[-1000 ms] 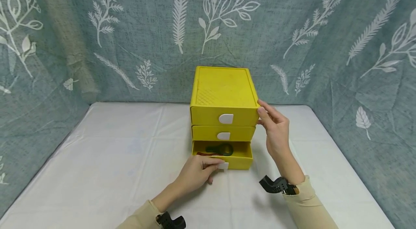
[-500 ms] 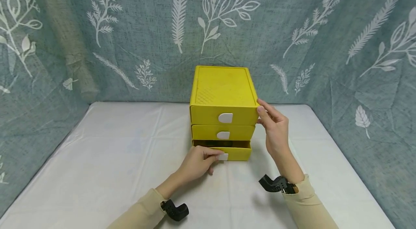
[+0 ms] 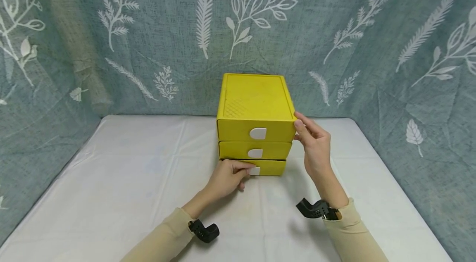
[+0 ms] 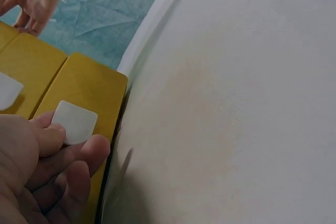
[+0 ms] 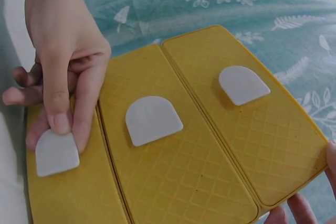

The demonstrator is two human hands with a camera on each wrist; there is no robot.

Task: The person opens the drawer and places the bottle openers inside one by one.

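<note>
A yellow drawer cabinet (image 3: 256, 96) with three stacked drawers stands on the white-covered table. My left hand (image 3: 224, 179) pinches the white tab handle (image 4: 77, 121) of the bottom drawer (image 3: 273, 167), thumb and fingers on the tab. That drawer sits about level with the ones above, a thin dark line showing along its top edge; its inside is hidden. At the cabinet's upper right front corner, my right hand (image 3: 315, 142) holds the edge, with the thumb toward the front and fingers along the side. White tabs mark the middle drawer (image 5: 154, 120) and the top drawer (image 5: 244, 85) too.
A white cloth (image 3: 130, 171) covers the table around the cabinet. Behind and to both sides hangs a blue-green curtain (image 3: 160, 39) with white leaf prints, close to the cabinet's back. A black camera mount (image 3: 203, 231) sits on my left wrist.
My left hand has pushed the bottom drawer inward until its front nearly lines up with the others. The dark green and reddish items inside are now hidden. My right hand stays at the corner.
</note>
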